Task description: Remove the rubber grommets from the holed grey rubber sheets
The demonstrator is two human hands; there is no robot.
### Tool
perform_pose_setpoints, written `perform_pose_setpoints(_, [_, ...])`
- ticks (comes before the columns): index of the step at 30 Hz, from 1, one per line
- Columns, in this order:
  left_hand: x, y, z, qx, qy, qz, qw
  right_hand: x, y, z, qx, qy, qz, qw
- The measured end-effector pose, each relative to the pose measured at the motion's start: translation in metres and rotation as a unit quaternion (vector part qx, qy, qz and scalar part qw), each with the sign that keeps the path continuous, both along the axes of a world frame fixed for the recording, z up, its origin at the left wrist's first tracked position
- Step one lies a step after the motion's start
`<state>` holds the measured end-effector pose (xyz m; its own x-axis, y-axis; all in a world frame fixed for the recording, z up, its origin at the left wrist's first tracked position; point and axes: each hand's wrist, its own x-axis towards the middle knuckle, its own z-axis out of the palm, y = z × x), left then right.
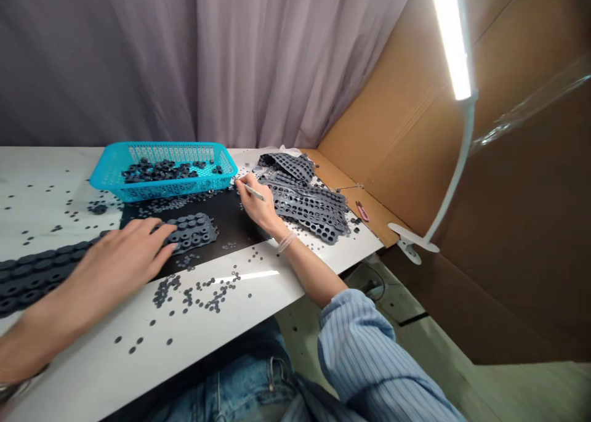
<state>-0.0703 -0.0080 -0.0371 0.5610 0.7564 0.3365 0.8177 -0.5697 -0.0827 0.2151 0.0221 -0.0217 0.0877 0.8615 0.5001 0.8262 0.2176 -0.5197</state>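
Rubber washer sheet [191, 232] is being pressed onto a black mat [221, 215] by an unclenched left hand [113, 274], fingers splayed. Meanwhile, a slim white tool [253, 191] is being pinched tight by the right hand [259, 206] nearby.

No legible text, labels, numbers or signs in view.

A small workshop: white workbench [46, 182], clamp-on LED lamp [450, 40], cardboard walls [392, 101], scattered black rubber parts [215, 296].
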Motion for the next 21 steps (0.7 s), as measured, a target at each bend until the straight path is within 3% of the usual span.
perform_pose_setpoints(3, [0.014, -0.011, -0.011, 0.006, 0.041, -0.023, 0.999, -0.006, -0.001, -0.003, 0.014, -0.006, 0.063, 0.998])
perform_pose_setpoints(8, [0.02, -0.011, -0.027, 0.003, 0.021, -0.06, 0.998, -0.026, 0.001, -0.012, 0.001, -0.05, 0.125, 0.991])
perform_pose_setpoints(14, [0.036, -0.011, -0.014, -0.022, -0.019, -0.06, 0.998, -0.03, 0.0, -0.015, -0.011, -0.064, 0.142, 0.988])
perform_pose_setpoints(21, [0.045, -0.033, -0.002, -0.076, -0.084, -0.077, 0.991, -0.01, -0.007, -0.003, -0.007, 0.072, 0.164, 0.984])
